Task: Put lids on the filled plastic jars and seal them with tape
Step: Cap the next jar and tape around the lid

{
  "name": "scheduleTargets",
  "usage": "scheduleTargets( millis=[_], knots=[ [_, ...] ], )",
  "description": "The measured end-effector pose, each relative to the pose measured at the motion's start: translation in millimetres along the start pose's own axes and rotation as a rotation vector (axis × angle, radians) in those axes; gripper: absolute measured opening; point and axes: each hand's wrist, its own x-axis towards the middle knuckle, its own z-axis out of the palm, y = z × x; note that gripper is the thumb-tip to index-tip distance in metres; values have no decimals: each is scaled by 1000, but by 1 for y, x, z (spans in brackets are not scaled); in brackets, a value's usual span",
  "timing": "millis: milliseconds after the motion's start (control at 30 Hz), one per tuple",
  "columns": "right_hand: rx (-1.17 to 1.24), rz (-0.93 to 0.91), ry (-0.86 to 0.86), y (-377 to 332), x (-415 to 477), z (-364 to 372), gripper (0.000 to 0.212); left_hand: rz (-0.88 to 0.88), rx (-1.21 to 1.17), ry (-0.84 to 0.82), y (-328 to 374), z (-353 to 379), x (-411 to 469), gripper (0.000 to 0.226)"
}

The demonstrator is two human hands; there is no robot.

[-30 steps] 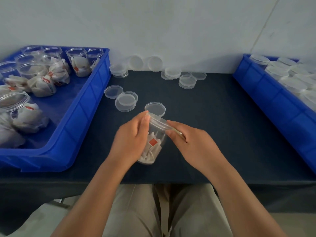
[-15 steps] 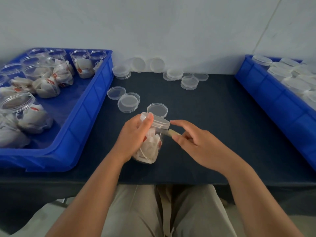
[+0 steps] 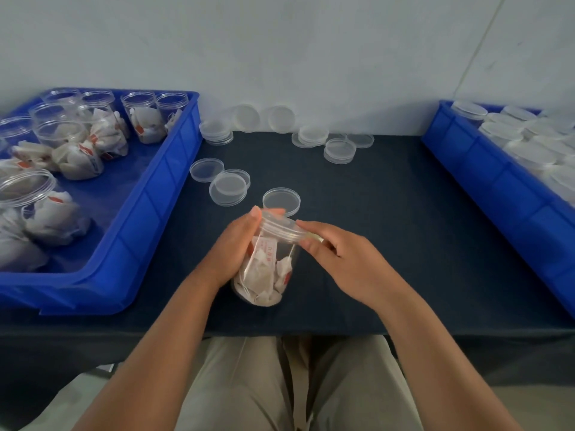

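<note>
As the left hand [image 3: 231,247] grips the jar [image 3: 267,275] (lidded), the right hand [image 3: 339,259] pinches tape [image 3: 313,236] at its rim.

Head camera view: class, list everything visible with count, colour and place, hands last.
jar: one, clear, filled, table centre
lid: one, clear, on that jar
tape strip: one, pale, at lid's rim
loose lids: many, clear, table back and middle
left bin: one, blue, table left, holds open filled jars
right bin: one, blue, table right, holds lidded jars
table: one, dark blue
left hand: one, grips jar
right hand: one, pinches tape strip
</note>
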Motion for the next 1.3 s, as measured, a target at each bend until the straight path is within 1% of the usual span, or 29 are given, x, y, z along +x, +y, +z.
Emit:
scheduleTargets(
  millis=[33, 67, 100, 133, 167, 233, 267, 300, 333, 400, 433, 467, 533, 600, 667, 700, 733, 800, 867, 967, 1033, 1100, 1200, 1300],
  knots=[
    [-8, 8, 21, -2, -3, 1, 44, 106, 129, 128, 1, 0, -3, 40],
    [-23, 13, 36, -4, -6, 2, 44, 167, 231, 232, 2, 0, -7, 32],
    [-47, 13, 46, -6, -8, 3, 44, 175, 296, 271, 6, 4, -11, 30],
    [-77, 5, 54, -9, -9, 5, 45, 147, 349, 257, 9, 9, -15, 35],
    [-111, -9, 59, -12, -11, 6, 45, 111, 397, 236, 12, 16, -19, 49],
    [-156, -39, 66, -17, -13, 9, 44, 115, 472, 284, 14, 28, -26, 86],
    [-153, -51, 73, -17, -12, 11, 43, 135, 476, 325, 13, 32, -26, 94],
    [-128, -56, 75, -17, -12, 11, 43, 138, 454, 352, 13, 32, -26, 94],
    [-87, -44, 66, -15, -11, 11, 45, 123, 415, 359, 14, 32, -24, 87],
    [7, -2, 10, -10, -11, 7, 50, 95, 341, 337, 16, 28, -19, 62],
    [41, -3, -27, -8, -11, 5, 46, 94, 313, 323, 18, 25, -16, 55],
    [58, -17, -64, -6, -11, 2, 37, 95, 283, 305, 19, 23, -13, 55],
    [31, -35, -125, -2, -10, -3, 25, 78, 196, 235, 21, 17, -10, 62],
    [-22, -33, -163, 0, -7, -8, 19, 48, 74, 137, 16, 12, -7, 54],
    [-53, -38, -184, 4, -2, -14, 16, -32, -136, 4, 9, 9, -6, 46],
    [-64, -39, -197, 4, 0, -17, 16, -77, -226, -50, 5, 8, -6, 46],
    [-72, -38, -215, 5, 1, -20, 16, -109, -293, -76, 2, 8, -7, 48],
    [-80, -43, -252, 7, 2, -26, 18, -132, -357, -68, 0, 8, -8, 48],
    [-70, -38, -294, 8, 2, -30, 22, -115, -360, -51, -2, 9, -7, 48],
    [-89, 29, -288, 10, 4, -34, 24, -47, -241, -59, -2, 12, -7, 54],
    [-121, 70, -247, 8, 4, -31, 26, -18, -167, -68, 1, 16, -8, 54],
    [-154, 107, -187, 3, 3, -23, 27, 14, -140, -62, 1, 20, -10, 47],
    [-263, 121, -77, -5, 1, -8, 27, 70, -81, -2, 0, 23, -12, 45],
    [-405, 130, -20, -12, 4, 0, 30, 159, 32, 49, -1, 21, -11, 48]
  ],
)
